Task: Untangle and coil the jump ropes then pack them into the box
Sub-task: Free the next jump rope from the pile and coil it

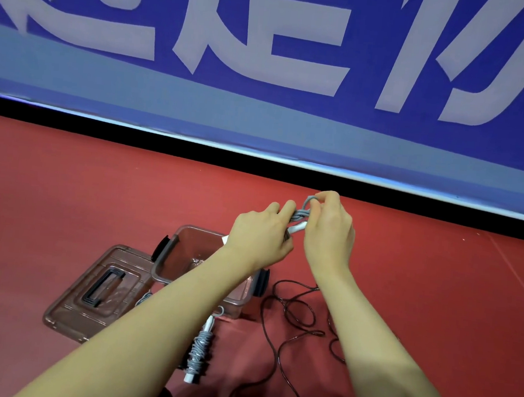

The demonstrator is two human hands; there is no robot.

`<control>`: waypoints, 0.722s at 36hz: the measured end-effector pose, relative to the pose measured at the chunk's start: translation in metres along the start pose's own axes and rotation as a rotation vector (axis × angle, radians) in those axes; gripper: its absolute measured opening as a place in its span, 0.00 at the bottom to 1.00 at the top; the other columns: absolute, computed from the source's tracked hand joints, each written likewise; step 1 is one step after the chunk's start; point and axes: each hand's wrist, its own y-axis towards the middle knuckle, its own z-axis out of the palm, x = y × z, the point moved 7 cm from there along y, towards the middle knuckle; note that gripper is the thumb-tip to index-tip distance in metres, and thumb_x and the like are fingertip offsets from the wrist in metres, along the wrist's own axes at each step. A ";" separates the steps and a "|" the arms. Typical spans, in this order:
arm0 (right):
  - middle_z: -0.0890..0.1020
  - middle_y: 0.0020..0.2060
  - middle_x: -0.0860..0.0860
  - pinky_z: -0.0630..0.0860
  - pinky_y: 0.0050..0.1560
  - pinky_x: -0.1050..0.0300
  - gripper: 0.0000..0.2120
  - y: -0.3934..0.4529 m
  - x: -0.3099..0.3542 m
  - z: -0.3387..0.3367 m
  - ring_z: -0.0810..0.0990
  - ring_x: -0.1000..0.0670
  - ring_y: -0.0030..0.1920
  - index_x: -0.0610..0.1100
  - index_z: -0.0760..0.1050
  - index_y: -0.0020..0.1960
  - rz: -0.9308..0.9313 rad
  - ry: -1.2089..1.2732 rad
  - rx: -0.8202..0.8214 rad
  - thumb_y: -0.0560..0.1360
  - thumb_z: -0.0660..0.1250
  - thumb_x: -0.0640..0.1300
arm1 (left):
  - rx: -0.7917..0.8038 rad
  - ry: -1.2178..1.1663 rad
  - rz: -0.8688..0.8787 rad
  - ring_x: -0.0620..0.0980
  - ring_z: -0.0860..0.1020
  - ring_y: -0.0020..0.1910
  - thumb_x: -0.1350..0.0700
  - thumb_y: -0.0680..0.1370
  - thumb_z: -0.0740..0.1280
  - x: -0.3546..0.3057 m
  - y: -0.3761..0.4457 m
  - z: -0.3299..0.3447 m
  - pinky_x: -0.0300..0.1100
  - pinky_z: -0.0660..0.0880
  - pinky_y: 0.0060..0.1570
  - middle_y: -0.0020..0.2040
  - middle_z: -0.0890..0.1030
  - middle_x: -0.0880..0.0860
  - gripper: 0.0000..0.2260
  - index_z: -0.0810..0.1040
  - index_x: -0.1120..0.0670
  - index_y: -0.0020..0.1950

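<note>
Both hands meet above the box (167,253) — the left hand (259,234) grips a grey rope (302,216) bundle, the right hand (329,228) pinches its top loop. A second coiled grey rope (199,349) lies on the red floor (65,187) near the lid (71,302) — a black rope (287,330) sprawls loose beside it.

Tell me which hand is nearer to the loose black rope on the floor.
Right. The right hand is raised above the black rope, working the grey rope. The left hand sits farther left, over the box.
</note>
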 end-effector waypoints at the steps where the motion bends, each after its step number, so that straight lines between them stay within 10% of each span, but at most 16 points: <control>1: 0.81 0.47 0.42 0.68 0.44 0.49 0.08 0.001 -0.002 0.000 0.77 0.37 0.48 0.39 0.74 0.53 0.021 0.020 -0.015 0.80 0.58 0.41 | 0.011 -0.004 -0.005 0.62 0.77 0.40 0.50 0.76 0.60 0.001 0.000 0.001 0.44 0.60 0.32 0.49 0.74 0.53 0.18 0.67 0.55 0.64; 6: 0.81 0.39 0.41 0.71 0.41 0.49 0.07 0.007 -0.012 0.000 0.78 0.38 0.42 0.39 0.76 0.48 0.091 0.161 -0.098 0.78 0.60 0.38 | 0.049 -0.053 0.033 0.62 0.76 0.30 0.52 0.73 0.66 0.000 -0.002 0.006 0.39 0.55 0.26 0.39 0.75 0.56 0.20 0.72 0.56 0.63; 12: 0.81 0.35 0.41 0.57 0.36 0.57 0.06 0.011 -0.020 -0.007 0.76 0.39 0.38 0.39 0.76 0.44 0.120 0.241 -0.189 0.76 0.61 0.37 | 0.009 -0.019 0.029 0.61 0.78 0.40 0.49 0.78 0.59 -0.005 -0.003 -0.001 0.42 0.62 0.32 0.47 0.75 0.55 0.27 0.57 0.47 0.76; 26: 0.79 0.34 0.42 0.73 0.39 0.45 0.09 0.005 -0.012 -0.002 0.75 0.40 0.36 0.37 0.77 0.43 -0.002 0.239 -0.126 0.78 0.60 0.38 | 0.052 -0.041 -0.032 0.60 0.77 0.39 0.47 0.79 0.57 -0.002 -0.012 0.001 0.42 0.64 0.33 0.42 0.68 0.52 0.22 0.61 0.48 0.73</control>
